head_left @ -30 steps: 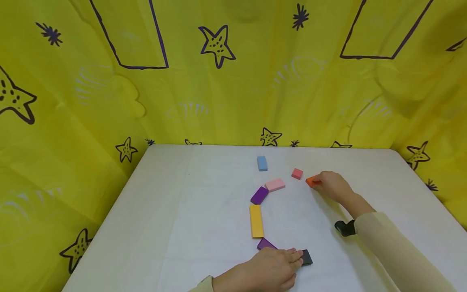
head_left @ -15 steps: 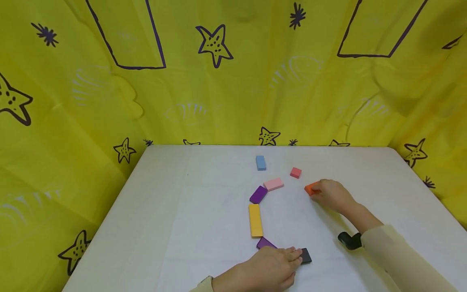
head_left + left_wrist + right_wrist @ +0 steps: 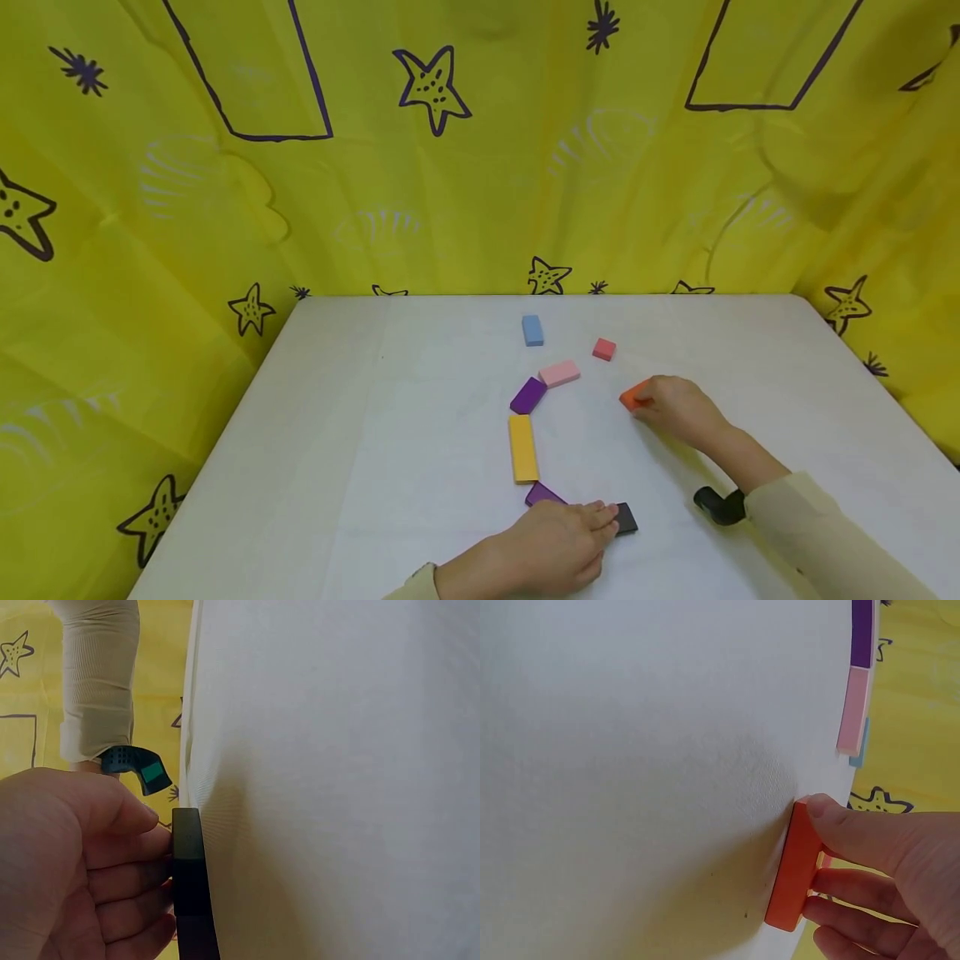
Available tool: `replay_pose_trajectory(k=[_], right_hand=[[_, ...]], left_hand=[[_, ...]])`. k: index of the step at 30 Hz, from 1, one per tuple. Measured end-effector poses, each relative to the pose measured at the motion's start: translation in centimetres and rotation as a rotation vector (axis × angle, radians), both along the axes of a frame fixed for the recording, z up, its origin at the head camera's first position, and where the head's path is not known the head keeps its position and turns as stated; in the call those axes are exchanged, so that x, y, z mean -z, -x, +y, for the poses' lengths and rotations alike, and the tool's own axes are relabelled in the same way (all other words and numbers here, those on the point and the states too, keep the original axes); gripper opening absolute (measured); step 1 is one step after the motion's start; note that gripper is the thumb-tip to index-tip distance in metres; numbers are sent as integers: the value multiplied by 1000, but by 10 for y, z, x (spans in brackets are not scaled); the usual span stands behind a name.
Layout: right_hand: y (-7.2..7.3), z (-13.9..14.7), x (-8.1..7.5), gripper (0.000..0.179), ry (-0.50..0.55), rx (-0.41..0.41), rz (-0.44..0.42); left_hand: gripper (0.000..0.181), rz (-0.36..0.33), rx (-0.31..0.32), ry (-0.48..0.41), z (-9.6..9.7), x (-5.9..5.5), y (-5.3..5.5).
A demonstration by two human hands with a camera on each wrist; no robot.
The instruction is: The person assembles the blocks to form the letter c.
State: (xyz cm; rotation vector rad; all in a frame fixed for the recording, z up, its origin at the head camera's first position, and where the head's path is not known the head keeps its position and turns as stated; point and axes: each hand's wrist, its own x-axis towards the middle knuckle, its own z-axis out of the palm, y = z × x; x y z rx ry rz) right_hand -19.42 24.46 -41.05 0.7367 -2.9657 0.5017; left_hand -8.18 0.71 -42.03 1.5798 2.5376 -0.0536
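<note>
From my head view, the right hand [image 3: 681, 409] pinches the orange block [image 3: 633, 395], right of the pink block [image 3: 559, 374]; nearer, the left hand [image 3: 557, 546] touches the black block [image 3: 627, 519] with fairly straight fingers. On the left wrist, I see fingertips against its side. On the right wrist, thumb and fingers hold the orange block
</note>
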Motion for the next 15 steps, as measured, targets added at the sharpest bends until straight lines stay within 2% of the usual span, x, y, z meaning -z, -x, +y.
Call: replay_pose_trajectory(k=[9, 15], right_hand=[[-14, -2, 2, 10, -13, -46, 71], [-24, -3, 3, 11, -36, -40, 69]], left_hand=[[43, 7, 1, 9, 0, -1, 0], [43, -11, -10, -1, 0, 0, 0]])
